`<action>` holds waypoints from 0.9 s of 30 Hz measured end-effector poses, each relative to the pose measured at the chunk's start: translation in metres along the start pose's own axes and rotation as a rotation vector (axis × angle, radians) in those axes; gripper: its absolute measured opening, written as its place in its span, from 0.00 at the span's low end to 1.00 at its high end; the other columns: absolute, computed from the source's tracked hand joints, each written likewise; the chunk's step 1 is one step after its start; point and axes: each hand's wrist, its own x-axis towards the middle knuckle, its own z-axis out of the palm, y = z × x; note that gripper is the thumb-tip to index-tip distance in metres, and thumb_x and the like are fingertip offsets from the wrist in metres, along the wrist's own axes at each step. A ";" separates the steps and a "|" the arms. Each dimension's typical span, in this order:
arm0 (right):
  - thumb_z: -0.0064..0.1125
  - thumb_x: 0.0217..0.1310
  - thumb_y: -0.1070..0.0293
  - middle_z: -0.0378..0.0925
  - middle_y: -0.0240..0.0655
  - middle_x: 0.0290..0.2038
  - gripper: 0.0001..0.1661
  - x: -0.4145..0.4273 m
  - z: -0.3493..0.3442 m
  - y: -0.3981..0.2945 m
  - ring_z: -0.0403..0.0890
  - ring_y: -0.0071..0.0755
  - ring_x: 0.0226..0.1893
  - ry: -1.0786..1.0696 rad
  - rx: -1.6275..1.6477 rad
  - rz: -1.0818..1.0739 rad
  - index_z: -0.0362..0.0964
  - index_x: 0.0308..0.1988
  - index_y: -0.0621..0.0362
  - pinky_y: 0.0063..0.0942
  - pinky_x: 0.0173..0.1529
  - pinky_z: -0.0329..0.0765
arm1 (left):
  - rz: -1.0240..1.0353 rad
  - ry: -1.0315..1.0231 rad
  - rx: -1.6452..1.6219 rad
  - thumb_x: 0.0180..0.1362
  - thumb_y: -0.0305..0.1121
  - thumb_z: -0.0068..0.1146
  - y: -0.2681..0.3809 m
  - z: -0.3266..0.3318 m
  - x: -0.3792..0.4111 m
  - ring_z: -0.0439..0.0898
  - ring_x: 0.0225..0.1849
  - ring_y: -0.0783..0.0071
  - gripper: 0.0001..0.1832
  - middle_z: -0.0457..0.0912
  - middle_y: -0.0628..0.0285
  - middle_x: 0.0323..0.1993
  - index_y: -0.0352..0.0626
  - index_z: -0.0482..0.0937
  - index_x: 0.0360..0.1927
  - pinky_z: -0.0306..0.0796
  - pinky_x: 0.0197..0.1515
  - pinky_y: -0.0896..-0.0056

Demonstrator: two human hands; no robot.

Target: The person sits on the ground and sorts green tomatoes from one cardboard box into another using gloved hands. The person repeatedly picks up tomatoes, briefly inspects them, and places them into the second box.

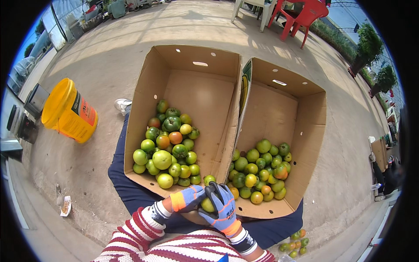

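A yellowish-green tomato (207,205) is held between my two hands, low in front of my body. My right hand (224,205), in a blue glove with black fingertips, curls over its right side and top. On its left side is my left hand (190,197), gloved alike, its fingertips partly hidden. Just beyond the fingers another green tomato (209,179) lies at the near right corner of the left cardboard box (199,85). Green and reddish tomatoes (162,159) are heaped in that box's near left part. The right cardboard box (271,111) holds more green and orange tomatoes (264,146) at its near end.
A yellow plastic bucket (70,111) stands on the concrete floor to the left. Several loose tomatoes (297,244) lie on the floor at lower right. White (253,8) and red plastic chairs (299,16) stand ahead. Another person (388,175) is at the far right.
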 end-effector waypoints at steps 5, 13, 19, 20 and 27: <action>0.73 0.48 0.69 0.73 0.48 0.58 0.41 -0.008 -0.009 0.001 0.74 0.51 0.58 0.137 0.154 0.232 0.66 0.62 0.64 0.41 0.64 0.68 | -0.887 0.075 -0.632 0.64 0.40 0.51 0.001 -0.037 0.025 0.81 0.43 0.54 0.17 0.82 0.53 0.39 0.43 0.75 0.53 0.76 0.40 0.61; 0.53 0.64 0.79 0.58 0.44 0.70 0.38 -0.022 -0.039 0.042 0.59 0.40 0.70 0.701 0.340 0.641 0.52 0.70 0.64 0.35 0.72 0.55 | -0.668 -0.549 0.699 0.59 0.45 0.55 -0.080 0.047 0.067 0.73 0.61 0.52 0.31 0.75 0.52 0.58 0.49 0.69 0.67 0.61 0.63 0.49; 0.51 0.65 0.75 0.60 0.48 0.69 0.34 -0.026 -0.038 0.039 0.61 0.46 0.70 0.459 0.054 0.535 0.56 0.69 0.66 0.37 0.73 0.55 | -0.673 -0.572 0.740 0.54 0.50 0.62 -0.089 0.063 0.071 0.76 0.57 0.52 0.32 0.77 0.49 0.55 0.46 0.74 0.60 0.67 0.57 0.48; 0.55 0.62 0.76 0.62 0.48 0.68 0.36 -0.025 -0.034 0.037 0.61 0.49 0.69 0.406 0.007 0.512 0.57 0.68 0.65 0.40 0.72 0.55 | -0.662 -0.492 0.739 0.48 0.57 0.65 -0.092 0.061 0.065 0.76 0.59 0.53 0.39 0.77 0.49 0.55 0.45 0.73 0.60 0.68 0.57 0.50; 0.70 0.48 0.66 0.65 0.50 0.64 0.45 -0.014 -0.017 0.013 0.63 0.58 0.65 0.132 -0.087 0.212 0.61 0.65 0.62 0.50 0.70 0.58 | -0.938 0.131 0.019 0.51 0.57 0.66 -0.007 -0.008 0.040 0.83 0.44 0.53 0.32 0.84 0.51 0.41 0.40 0.78 0.49 0.74 0.47 0.59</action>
